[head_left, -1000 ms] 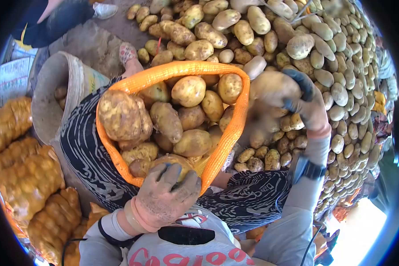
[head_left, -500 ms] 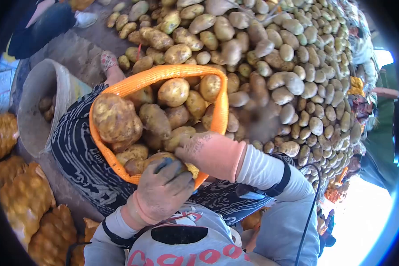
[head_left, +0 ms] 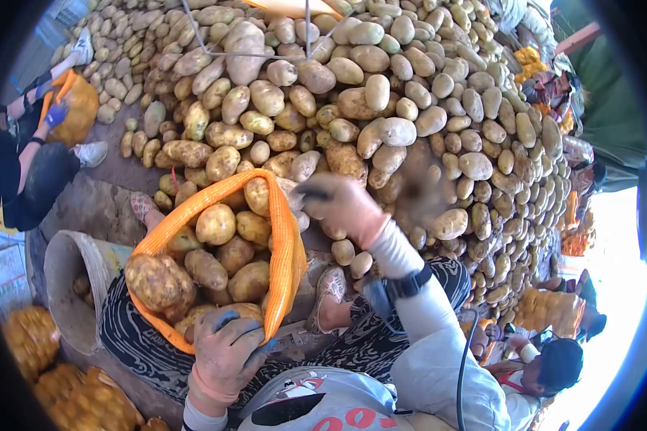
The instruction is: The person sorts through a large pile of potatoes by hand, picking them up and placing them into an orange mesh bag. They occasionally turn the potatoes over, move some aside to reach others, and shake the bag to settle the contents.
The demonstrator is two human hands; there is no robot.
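Note:
An orange mesh bag (head_left: 284,266) stands open between my legs, with several potatoes (head_left: 216,224) inside. A large, lumpy potato (head_left: 154,280) sits at its left side. My left hand (head_left: 226,352), in a glove with grey fingers, is curled over the bag's near rim beside a potato. To the right of the bag, my right hand (head_left: 341,208) is raised, its dark fingertips pointing left near the far-right rim. It is blurred, and whether anything is in its fingers cannot be made out.
A big potato heap (head_left: 410,129) spreads ahead and to the right. At left stands a whitish bucket (head_left: 68,287) holding some potatoes. Filled mesh bags (head_left: 86,399) lie at lower left. A metal wire frame (head_left: 259,55) rests over the heap. Other people are at left and lower right.
My right hand has left the potatoes inside the bag and moved up and right, outside it. My left hand stays at the near rim. The view has shifted, showing more of the heap.

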